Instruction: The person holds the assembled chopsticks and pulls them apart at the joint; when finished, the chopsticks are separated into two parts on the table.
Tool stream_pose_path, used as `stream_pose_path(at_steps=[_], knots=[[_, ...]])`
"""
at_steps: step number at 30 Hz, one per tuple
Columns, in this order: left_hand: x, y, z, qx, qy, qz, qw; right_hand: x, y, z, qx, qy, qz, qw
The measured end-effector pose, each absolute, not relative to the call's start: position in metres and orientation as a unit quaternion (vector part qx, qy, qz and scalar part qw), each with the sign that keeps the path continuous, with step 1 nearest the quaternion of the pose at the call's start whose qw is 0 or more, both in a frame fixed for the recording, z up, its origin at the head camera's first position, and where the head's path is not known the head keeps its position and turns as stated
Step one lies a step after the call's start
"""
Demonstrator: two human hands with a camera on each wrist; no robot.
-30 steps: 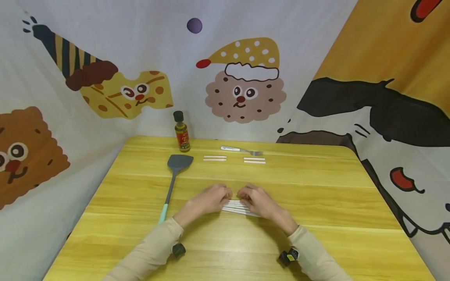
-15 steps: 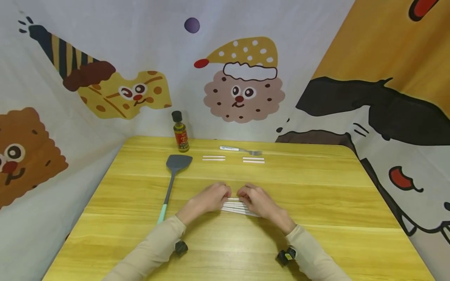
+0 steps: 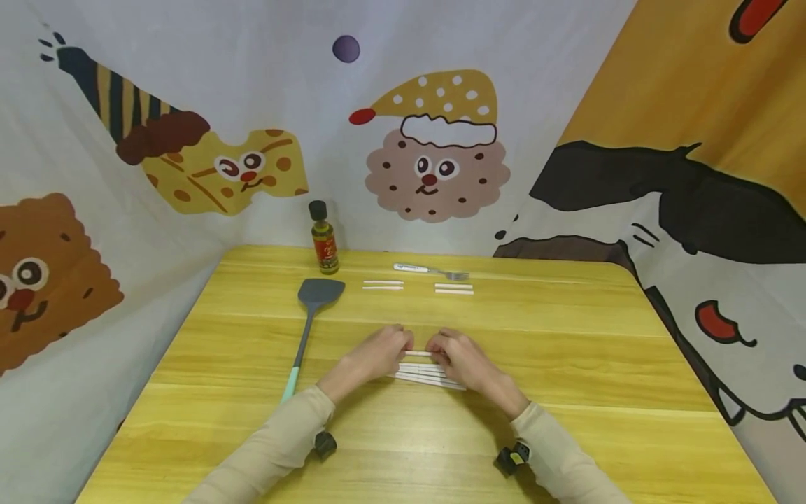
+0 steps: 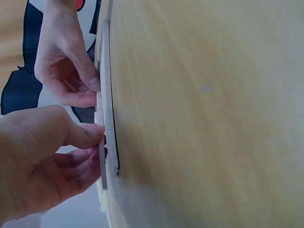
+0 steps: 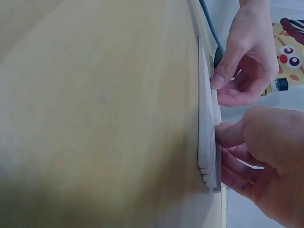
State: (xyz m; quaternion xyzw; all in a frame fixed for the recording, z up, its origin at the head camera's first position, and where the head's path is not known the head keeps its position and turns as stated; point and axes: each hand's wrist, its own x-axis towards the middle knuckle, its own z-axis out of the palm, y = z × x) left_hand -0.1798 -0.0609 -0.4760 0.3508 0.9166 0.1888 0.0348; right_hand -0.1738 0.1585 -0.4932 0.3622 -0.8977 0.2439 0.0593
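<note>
Both hands meet near the middle of the wooden table, pinching one slim white stick [image 3: 418, 353] from either side. My left hand [image 3: 380, 353] has thumb and fingertips on its left part. On its right part, the thumb and fingers of my right hand [image 3: 464, 358] close in the same way. In the left wrist view, a pale seam shows on the stick between the two hands. Just nearer to me lies a row of several similar white sticks [image 3: 428, 377], side by side and slightly fanned. The outer ends of the held stick are hidden by the hands in the head view.
Left of the hands lies a grey spatula [image 3: 321, 292] with a mint handle. An oil bottle [image 3: 325, 245] stands at the back, beside a fork [image 3: 434, 271]. Two short white sticks [image 3: 383, 288] and two more short sticks [image 3: 453, 292] lie before the fork.
The pinched stick has shifted slightly away from me, and a strip of table now shows between it and the row. Both hands keep their pinch and have barely moved.
</note>
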Motion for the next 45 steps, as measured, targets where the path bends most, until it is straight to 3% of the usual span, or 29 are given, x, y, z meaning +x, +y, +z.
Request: stream_pose_path(at_steps=[5,12,23,33,45], knots=[[-0.179,-0.061,-0.478,0.350,0.918,0.187,0.020,-0.175,0.161,-0.493,0.378,-0.892,0.235,0.085],[-0.169,-0.066,-0.478,0.396,0.907,0.100,-0.099,-0.170,0.164,-0.494,0.411,-0.872,0.212,0.158],[-0.159,-0.074,-0.464,0.407,0.895,0.056,-0.173,-0.164,0.162,-0.489,0.432,-0.845,0.200,0.244],[-0.157,-0.072,-0.458,0.391,0.887,0.096,-0.227,-0.166,0.162,-0.479,0.445,-0.832,0.195,0.269],[-0.150,-0.068,-0.449,0.393,0.881,0.124,-0.230,-0.153,0.168,-0.466,0.441,-0.830,0.194,0.280]])
